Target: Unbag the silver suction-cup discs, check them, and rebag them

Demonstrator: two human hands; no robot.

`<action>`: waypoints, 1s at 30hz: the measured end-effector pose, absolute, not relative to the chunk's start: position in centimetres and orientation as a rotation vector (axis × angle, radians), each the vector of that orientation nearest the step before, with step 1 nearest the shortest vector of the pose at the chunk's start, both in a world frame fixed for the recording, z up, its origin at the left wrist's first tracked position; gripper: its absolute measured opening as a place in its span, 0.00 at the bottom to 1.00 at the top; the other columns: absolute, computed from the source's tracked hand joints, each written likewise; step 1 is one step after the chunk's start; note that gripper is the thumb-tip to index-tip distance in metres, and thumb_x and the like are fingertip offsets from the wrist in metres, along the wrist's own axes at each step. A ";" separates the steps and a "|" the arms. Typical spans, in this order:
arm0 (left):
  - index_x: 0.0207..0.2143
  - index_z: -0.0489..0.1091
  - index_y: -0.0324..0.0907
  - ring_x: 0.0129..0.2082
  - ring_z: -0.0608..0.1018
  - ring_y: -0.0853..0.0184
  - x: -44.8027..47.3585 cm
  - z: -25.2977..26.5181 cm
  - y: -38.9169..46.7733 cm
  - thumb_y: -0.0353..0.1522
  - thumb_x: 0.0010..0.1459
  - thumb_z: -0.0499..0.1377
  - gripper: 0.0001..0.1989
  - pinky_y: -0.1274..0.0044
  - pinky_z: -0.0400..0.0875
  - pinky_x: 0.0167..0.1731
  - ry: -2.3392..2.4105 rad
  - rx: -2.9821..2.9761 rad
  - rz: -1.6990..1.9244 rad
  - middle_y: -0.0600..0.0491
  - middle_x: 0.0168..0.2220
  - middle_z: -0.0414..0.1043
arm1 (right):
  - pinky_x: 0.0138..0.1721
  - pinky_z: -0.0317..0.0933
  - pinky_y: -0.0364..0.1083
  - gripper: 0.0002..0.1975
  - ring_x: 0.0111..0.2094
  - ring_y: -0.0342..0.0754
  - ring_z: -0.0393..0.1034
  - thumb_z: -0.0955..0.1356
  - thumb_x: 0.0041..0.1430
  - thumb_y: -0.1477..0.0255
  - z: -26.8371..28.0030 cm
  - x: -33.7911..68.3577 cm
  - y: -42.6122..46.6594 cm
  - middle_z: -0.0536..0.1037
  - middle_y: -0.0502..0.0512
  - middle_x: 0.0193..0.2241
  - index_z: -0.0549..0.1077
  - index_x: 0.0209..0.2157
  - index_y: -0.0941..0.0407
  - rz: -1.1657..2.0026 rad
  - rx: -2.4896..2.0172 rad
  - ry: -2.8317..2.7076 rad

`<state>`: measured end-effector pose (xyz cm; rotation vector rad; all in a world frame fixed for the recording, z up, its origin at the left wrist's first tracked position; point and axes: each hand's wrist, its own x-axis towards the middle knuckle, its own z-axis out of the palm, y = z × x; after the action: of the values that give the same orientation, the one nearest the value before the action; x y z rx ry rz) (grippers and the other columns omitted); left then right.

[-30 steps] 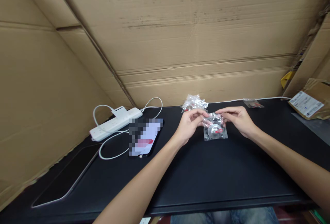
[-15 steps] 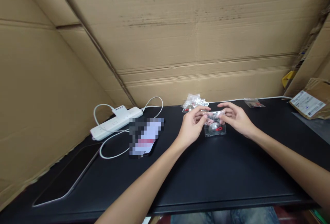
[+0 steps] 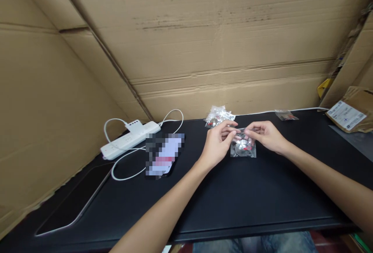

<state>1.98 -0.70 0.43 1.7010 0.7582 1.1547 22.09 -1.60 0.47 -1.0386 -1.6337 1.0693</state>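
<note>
A small clear plastic bag (image 3: 252, 153) hangs between my two hands, just above the black tabletop. Inside it lies a round silvery piece (image 3: 240, 148) with a bit of red beside it; its exact kind is too small to tell. My left hand (image 3: 219, 139) pinches the bag's upper left edge between thumb and fingers. At the upper right edge, my right hand (image 3: 264, 135) pinches it the same way. Right behind my left hand sits a pile of similar clear bags (image 3: 219, 114), with silvery and red pieces showing through.
One more small bag (image 3: 286, 115) lies at the back right. A torn cardboard package (image 3: 349, 111) with a white label is at far right. To the left are a white power strip (image 3: 131, 140) with cables, a phone (image 3: 166, 156) and a dark tablet (image 3: 77, 198). Cardboard walls (image 3: 186, 43) enclose the table.
My fingers have closed in on the bag's top edge, my right hand shifting slightly. The bag's lower part faces me more flatly, and the red bit inside looks different.
</note>
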 end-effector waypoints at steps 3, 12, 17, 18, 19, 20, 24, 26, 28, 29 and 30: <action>0.48 0.69 0.40 0.33 0.81 0.64 1.9 0.4 -0.5 0.32 0.57 0.63 0.16 0.69 0.79 0.39 0.804 1.695 1.121 0.49 0.36 0.77 | 0.29 0.68 0.47 0.15 0.24 0.45 0.72 0.72 0.55 0.59 0.4 22.2 -1.6 0.78 0.54 0.25 0.77 0.30 0.58 1.070 -1.057 -1.645; 0.32 0.73 0.37 0.25 0.78 0.67 1.7 0.3 -0.2 0.33 0.59 0.60 0.07 0.75 0.76 0.28 0.837 1.775 1.066 0.51 0.25 0.74 | 0.28 0.70 0.46 0.15 0.23 0.45 0.73 0.73 0.55 0.59 0.1 22.2 -1.5 0.79 0.54 0.25 0.78 0.32 0.58 1.175 -1.032 -1.679; 0.34 0.72 0.38 0.26 0.79 0.67 1.5 0.3 0.0 0.35 0.60 0.60 0.08 0.76 0.75 0.27 0.815 1.760 0.984 0.50 0.28 0.76 | 0.27 0.70 0.46 0.13 0.24 0.45 0.74 0.73 0.55 0.61 0.1 22.4 -1.5 0.79 0.53 0.25 0.78 0.32 0.58 1.156 -1.027 -1.663; 0.34 0.72 0.38 0.26 0.79 0.67 1.5 0.3 0.0 0.35 0.60 0.61 0.08 0.76 0.75 0.26 0.816 1.755 0.957 0.50 0.28 0.76 | 0.28 0.70 0.45 0.12 0.24 0.45 0.74 0.73 0.55 0.62 0.1 22.4 -1.5 0.79 0.53 0.25 0.78 0.32 0.58 1.151 -1.028 -1.673; 0.34 0.72 0.38 0.26 0.79 0.68 1.4 0.2 0.1 0.35 0.59 0.61 0.08 0.77 0.75 0.26 0.815 1.753 0.931 0.50 0.28 0.76 | 0.28 0.70 0.45 0.12 0.24 0.45 0.74 0.73 0.55 0.62 0.0 22.4 -1.5 0.79 0.53 0.25 0.77 0.32 0.58 1.150 -1.028 -1.685; 0.33 0.72 0.38 0.25 0.78 0.68 1.4 0.2 0.1 0.35 0.59 0.61 0.08 0.77 0.75 0.25 0.814 1.751 0.911 0.50 0.27 0.76 | 0.28 0.70 0.45 0.12 0.24 0.45 0.73 0.73 0.56 0.62 0.0 22.3 -1.5 0.79 0.53 0.25 0.77 0.32 0.58 1.151 -1.025 -1.696; 0.30 0.72 0.37 0.20 0.76 0.70 1.2 0.6 0.0 0.34 0.61 0.59 0.10 0.77 0.73 0.22 0.799 1.750 0.866 0.50 0.25 0.75 | 0.26 0.70 0.46 0.13 0.23 0.45 0.74 0.72 0.56 0.61 -0.1 22.2 -1.6 0.78 0.53 0.24 0.77 0.31 0.58 1.154 -1.023 -1.712; 0.29 0.72 0.36 0.19 0.77 0.69 1.2 0.8 -0.1 0.34 0.61 0.58 0.10 0.76 0.74 0.22 0.791 1.749 0.856 0.49 0.25 0.75 | 0.26 0.70 0.46 0.14 0.23 0.45 0.74 0.72 0.56 0.61 0.0 22.2 -1.6 0.77 0.52 0.23 0.76 0.30 0.58 1.155 -1.020 -1.716; 0.28 0.72 0.37 0.19 0.77 0.68 1.2 1.0 -0.1 0.34 0.61 0.58 0.11 0.76 0.74 0.22 0.783 1.741 0.840 0.49 0.24 0.76 | 0.26 0.70 0.45 0.14 0.22 0.45 0.73 0.72 0.56 0.61 0.2 22.2 -1.7 0.77 0.52 0.23 0.76 0.30 0.58 1.158 -1.011 -1.723; 0.28 0.71 0.37 0.19 0.77 0.68 1.2 1.1 -0.1 0.34 0.61 0.58 0.11 0.76 0.74 0.22 0.777 1.734 0.833 0.49 0.24 0.76 | 0.26 0.69 0.45 0.13 0.22 0.44 0.73 0.72 0.56 0.61 0.3 22.2 -1.8 0.77 0.52 0.23 0.76 0.30 0.58 1.162 -1.006 -1.728; 0.28 0.71 0.37 0.19 0.77 0.68 1.2 1.1 -0.1 0.34 0.61 0.59 0.11 0.76 0.74 0.22 0.772 1.727 0.825 0.50 0.24 0.76 | 0.26 0.69 0.45 0.13 0.22 0.44 0.73 0.72 0.57 0.61 0.4 22.2 -1.8 0.77 0.52 0.23 0.76 0.30 0.58 1.164 -1.002 -1.734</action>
<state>1.23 -0.09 1.12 1.7270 0.7723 0.8253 22.18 -1.80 0.36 -1.0017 -1.7336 1.1636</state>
